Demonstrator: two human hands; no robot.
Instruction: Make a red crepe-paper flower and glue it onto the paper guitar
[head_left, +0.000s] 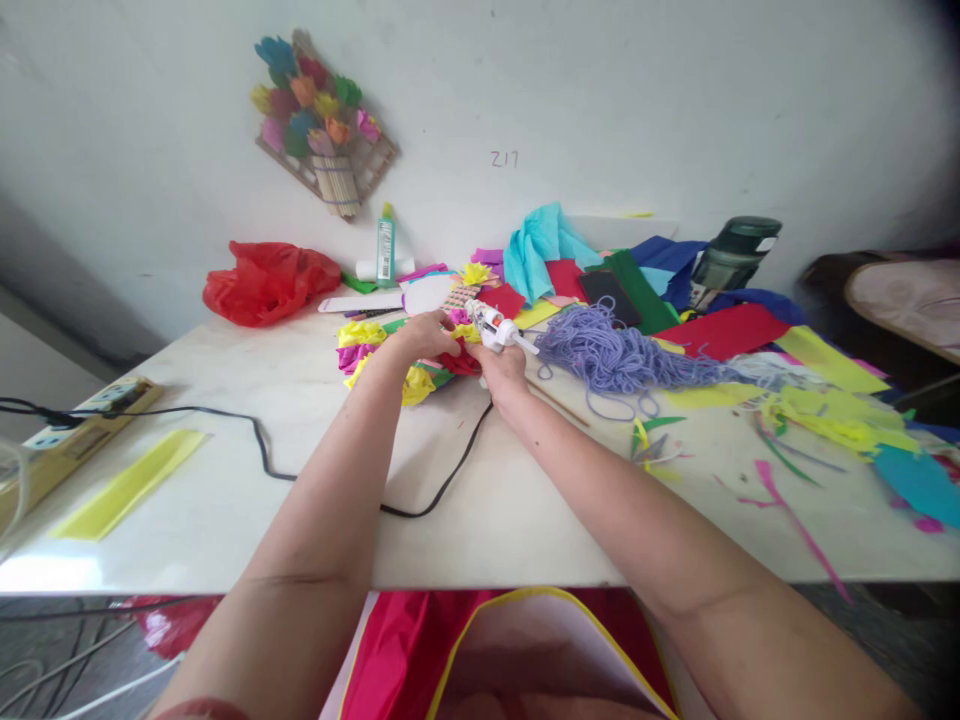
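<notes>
My right hand (501, 367) grips a white hot glue gun (495, 326) whose nozzle points left at a cluster of yellow, pink and red paper flowers (375, 348) on the white table (225, 490). My left hand (424, 333) rests on top of that cluster and presses it down. The gun's black cord (315, 470) runs across the table to a power strip (82, 415) at the left edge.
A tangle of lilac yarn (615, 350) lies right of my hands, with coloured paper sheets and scraps (817, 400) beyond. A red plastic bag (266, 280), a glue bottle (385, 248), a dark flask (731, 258) and a yellow strip (127, 485) also sit on the table.
</notes>
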